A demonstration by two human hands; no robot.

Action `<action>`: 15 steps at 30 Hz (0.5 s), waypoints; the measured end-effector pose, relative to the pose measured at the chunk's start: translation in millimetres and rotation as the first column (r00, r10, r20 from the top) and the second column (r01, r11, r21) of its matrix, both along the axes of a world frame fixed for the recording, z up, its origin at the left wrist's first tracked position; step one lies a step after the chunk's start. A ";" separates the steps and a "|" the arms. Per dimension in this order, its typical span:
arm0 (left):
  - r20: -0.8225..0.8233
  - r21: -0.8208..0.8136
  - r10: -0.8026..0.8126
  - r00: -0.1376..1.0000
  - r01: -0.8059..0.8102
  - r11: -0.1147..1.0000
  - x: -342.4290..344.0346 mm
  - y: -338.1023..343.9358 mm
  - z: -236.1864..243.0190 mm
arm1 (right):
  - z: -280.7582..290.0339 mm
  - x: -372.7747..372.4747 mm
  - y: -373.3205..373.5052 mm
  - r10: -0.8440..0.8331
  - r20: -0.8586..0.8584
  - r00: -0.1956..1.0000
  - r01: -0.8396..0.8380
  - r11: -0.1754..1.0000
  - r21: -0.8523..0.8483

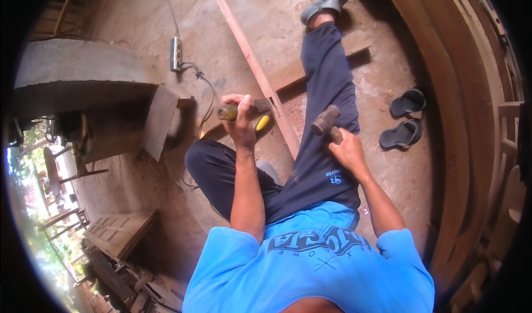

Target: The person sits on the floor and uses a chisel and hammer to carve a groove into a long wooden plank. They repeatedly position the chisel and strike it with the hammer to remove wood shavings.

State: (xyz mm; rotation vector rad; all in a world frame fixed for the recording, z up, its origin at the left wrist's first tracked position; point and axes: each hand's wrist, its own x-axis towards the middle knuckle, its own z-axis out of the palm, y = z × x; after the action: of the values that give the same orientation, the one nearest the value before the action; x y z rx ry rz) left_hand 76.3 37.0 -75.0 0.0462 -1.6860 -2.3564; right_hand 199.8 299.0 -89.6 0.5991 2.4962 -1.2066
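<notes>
My left hand (240, 119) is closed round a chisel (228, 112); its handle end points left and its blade reaches right, toward a long narrow wood strip (247, 44). A slot shows in the strip close to the blade. Whether the edge touches the wood I cannot tell. My right hand (349, 151) grips a hammer (326, 120) above my right thigh, its head apart from the chisel. The strip lies slantwise across a thicker wood beam (291, 73) on the floor, its near end by my right thigh. Just below the chisel is a yellow tool handle (262, 123).
A power strip (175, 53) with a dark cord lies on the floor at the upper left, near a wooden block (160, 119). Dark sandals (408, 103) lie right of my outstretched leg. Large timber (443, 63) bounds the right side; a panelled wooden piece (121, 232) stands lower left.
</notes>
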 end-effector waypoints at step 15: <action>-0.038 -0.132 -0.013 0.999 0.008 0.991 14.5 17.2 -9.7 | 4.6 -9.2 0.8 0.009 0.015 1.000 -0.009 0.999 -0.043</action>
State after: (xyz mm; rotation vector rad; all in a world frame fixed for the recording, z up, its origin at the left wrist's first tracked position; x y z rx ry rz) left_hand 90.8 54.1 -84.7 -0.0314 -1.8231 -2.2324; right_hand 190.6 299.8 -85.0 0.5836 2.4511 -1.2444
